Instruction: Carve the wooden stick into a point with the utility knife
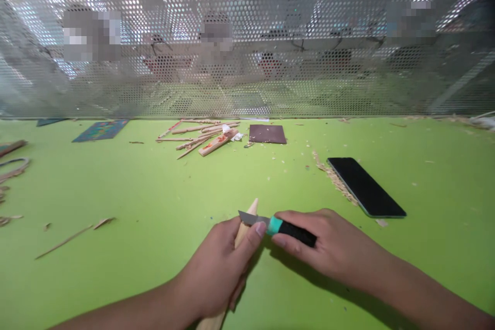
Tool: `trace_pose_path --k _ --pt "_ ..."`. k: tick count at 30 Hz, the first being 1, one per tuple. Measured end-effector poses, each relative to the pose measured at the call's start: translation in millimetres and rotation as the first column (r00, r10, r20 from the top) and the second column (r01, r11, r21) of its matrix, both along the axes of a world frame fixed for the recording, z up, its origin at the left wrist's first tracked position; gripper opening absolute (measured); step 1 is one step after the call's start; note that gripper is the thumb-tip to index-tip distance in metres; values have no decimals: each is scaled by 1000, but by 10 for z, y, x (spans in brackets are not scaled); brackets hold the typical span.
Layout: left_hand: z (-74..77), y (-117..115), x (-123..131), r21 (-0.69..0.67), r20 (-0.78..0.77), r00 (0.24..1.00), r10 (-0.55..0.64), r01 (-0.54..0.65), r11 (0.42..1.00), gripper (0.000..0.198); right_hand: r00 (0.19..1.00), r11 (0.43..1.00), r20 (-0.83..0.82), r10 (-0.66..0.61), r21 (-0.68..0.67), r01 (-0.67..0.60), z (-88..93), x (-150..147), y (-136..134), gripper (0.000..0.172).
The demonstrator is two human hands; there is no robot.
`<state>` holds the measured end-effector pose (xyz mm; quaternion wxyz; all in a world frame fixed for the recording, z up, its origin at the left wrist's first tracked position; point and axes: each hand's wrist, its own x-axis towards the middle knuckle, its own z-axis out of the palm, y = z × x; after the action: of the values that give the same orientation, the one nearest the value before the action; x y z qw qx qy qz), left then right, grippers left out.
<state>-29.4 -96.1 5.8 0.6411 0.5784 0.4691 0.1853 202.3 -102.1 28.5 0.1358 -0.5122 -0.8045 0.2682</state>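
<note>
Paring cleanly likely called for a shallow angle, as left fingers (253, 237) clamped the stick (241, 233) and right fingers (299, 217) the knife (275, 225) at lower centre.

Wooden stick (242, 232) partly hidden by left hand (218, 268), lower end beyond bottom edge.

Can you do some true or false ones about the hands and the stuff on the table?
1. The right hand holds a knife. True.
2. The left hand is empty. False: it grips a wooden stick.
3. The table is red. False: it's green.
4. Wood shavings lie beside the phone. True.
5. The brown square is under the phone. False: they lie apart.
</note>
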Motion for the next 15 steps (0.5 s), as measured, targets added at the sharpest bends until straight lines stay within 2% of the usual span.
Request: trace_pose_path --k 9,12,15 --pt "-18 7 -20 19 -3 1000 -25 25 999 58 1000 1000 17 6 -5 -6 -31 -19 -1 43" --pt "-20 8 -19 22 -9 1000 -17 17 1000 58 997 999 74 -26 35 23 -81 -35 -16 49" --pt "-19 8 5 23 -9 1000 9 -9 1000 60 990 991 83 -118 65 113 -109 -8 8 55"
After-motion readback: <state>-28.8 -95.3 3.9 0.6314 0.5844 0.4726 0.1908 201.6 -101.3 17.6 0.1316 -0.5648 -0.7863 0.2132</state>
